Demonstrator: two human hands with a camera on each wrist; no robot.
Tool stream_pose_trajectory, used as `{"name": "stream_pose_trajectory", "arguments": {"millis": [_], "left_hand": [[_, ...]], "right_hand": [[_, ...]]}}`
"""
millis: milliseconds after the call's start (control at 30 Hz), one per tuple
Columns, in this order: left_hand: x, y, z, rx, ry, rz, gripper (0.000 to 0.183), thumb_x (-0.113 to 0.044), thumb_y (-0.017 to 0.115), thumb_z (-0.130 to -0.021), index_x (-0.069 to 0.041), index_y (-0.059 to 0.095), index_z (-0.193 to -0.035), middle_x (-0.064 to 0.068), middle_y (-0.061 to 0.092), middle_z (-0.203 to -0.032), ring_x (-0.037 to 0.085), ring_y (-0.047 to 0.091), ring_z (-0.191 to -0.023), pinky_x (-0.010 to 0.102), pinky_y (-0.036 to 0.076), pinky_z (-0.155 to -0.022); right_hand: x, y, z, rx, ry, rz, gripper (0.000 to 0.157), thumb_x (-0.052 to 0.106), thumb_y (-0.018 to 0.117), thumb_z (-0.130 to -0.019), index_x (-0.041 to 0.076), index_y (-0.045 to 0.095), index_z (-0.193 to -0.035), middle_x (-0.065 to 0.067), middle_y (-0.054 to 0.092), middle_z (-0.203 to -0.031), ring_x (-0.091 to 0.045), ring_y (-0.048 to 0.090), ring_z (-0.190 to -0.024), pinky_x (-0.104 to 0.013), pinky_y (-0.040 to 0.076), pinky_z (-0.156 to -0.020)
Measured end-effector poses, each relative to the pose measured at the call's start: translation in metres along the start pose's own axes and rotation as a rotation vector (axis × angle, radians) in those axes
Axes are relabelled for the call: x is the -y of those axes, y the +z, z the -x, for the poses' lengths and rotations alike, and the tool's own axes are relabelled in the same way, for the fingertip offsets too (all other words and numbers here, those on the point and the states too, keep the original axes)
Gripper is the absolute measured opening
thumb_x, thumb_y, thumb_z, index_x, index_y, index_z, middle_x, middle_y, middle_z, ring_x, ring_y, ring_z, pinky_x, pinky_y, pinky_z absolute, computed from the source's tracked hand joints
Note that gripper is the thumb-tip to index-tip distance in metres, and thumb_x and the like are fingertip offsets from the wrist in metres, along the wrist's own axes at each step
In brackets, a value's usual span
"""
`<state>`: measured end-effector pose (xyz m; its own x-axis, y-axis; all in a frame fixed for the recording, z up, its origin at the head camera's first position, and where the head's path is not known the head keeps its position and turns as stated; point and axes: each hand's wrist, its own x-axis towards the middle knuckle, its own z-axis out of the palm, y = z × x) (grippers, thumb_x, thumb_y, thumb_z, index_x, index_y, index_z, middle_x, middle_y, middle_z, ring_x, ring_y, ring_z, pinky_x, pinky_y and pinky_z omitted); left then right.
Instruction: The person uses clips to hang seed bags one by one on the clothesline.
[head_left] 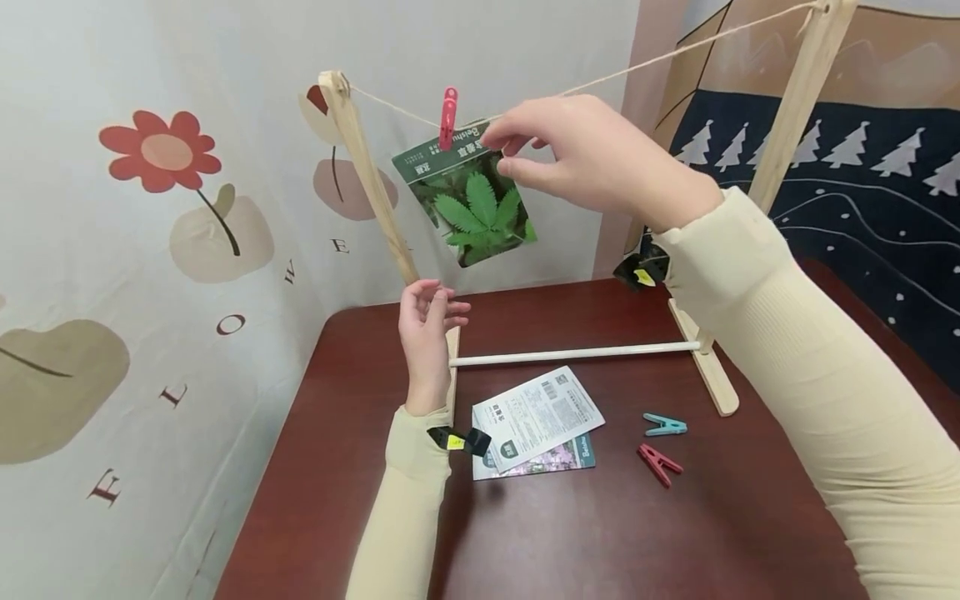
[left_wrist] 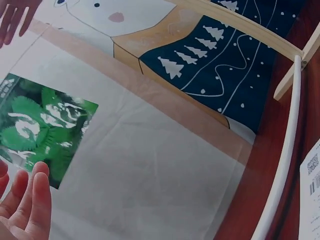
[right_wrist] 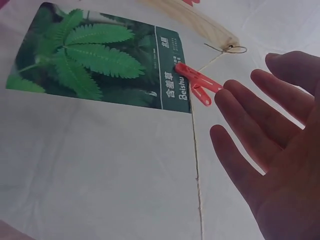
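Note:
A flat printed packet [head_left: 480,208] with a green leaf picture hangs tilted from a string [head_left: 652,60]. A red clothespin [head_left: 448,117] clips its top edge to the string. Beside the packet's upper right corner is my right hand [head_left: 592,154]; in the right wrist view its fingers [right_wrist: 250,120] are spread and hold nothing, close to the clothespin [right_wrist: 200,82]. Below the packet, my left hand [head_left: 427,342] is raised by the left wooden post [head_left: 371,183], fingers loosely bent with nothing in them. The left wrist view shows those fingertips [left_wrist: 41,185] near the packet's lower edge.
On the dark red table [head_left: 337,500] lie two more packets, a white-backed one [head_left: 540,417] over a pink-flowered one [head_left: 555,462]. Right of them lie a blue clothespin [head_left: 664,424] and a red clothespin [head_left: 660,464]. A white rod [head_left: 577,355] joins the frame's feet.

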<state>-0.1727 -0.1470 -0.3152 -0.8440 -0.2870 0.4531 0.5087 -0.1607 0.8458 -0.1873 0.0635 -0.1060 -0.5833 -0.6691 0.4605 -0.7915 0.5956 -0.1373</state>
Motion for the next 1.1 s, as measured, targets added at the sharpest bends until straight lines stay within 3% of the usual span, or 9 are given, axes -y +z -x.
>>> {"name": "stream_pose_trajectory", "arguments": {"millis": [233,467,633,767,1100], "left_hand": [[-0.003,0.004,0.004,0.022,0.013,-0.041,0.021,-0.013,0.052,-0.09,-0.002,0.047,-0.108,0.017,0.054,-0.094,0.029,0.061,-0.076,0.033,0.05,-0.06],[-0.009,0.011,0.019,0.098,0.021,-0.116,0.02,-0.013,0.052,-0.091,-0.001,0.05,-0.106,0.018,0.056,-0.093,0.03,0.06,-0.08,0.041,0.048,-0.07],[-0.019,0.017,0.032,0.13,-0.013,-0.218,0.022,-0.009,0.05,-0.091,0.006,0.049,-0.106,0.022,0.058,-0.089,0.029,0.059,-0.085,0.045,0.044,-0.081],[-0.023,0.019,0.038,0.141,-0.033,-0.257,0.021,-0.009,0.05,-0.091,0.006,0.05,-0.105,0.022,0.059,-0.088,0.029,0.059,-0.087,0.04,0.045,-0.083],[-0.02,0.024,0.044,0.223,-0.076,-0.239,0.019,-0.009,0.049,-0.091,0.007,0.051,-0.101,0.024,0.057,-0.085,0.032,0.059,-0.081,0.042,0.046,-0.079]], "right_hand": [[-0.008,0.006,0.021,-0.062,-0.001,-0.063,0.036,0.032,0.051,-0.09,0.016,0.054,-0.122,0.002,0.056,-0.116,-0.011,0.049,-0.105,-0.033,0.039,-0.088],[-0.015,0.017,0.045,-0.151,-0.03,-0.123,0.033,0.029,0.053,-0.089,0.017,0.056,-0.12,0.005,0.056,-0.116,-0.008,0.05,-0.103,-0.031,0.04,-0.087],[-0.02,0.028,0.059,-0.156,-0.019,-0.15,0.032,0.028,0.053,-0.09,0.016,0.056,-0.12,0.006,0.056,-0.115,-0.007,0.05,-0.103,-0.031,0.04,-0.087],[-0.023,0.037,0.071,-0.162,0.006,-0.168,0.032,0.027,0.054,-0.089,0.016,0.056,-0.119,0.006,0.056,-0.115,-0.007,0.05,-0.104,-0.031,0.04,-0.088],[-0.03,0.055,0.105,-0.166,0.077,-0.21,0.034,0.023,0.058,-0.087,0.017,0.055,-0.12,0.005,0.056,-0.116,-0.008,0.049,-0.106,-0.031,0.041,-0.088]]}}
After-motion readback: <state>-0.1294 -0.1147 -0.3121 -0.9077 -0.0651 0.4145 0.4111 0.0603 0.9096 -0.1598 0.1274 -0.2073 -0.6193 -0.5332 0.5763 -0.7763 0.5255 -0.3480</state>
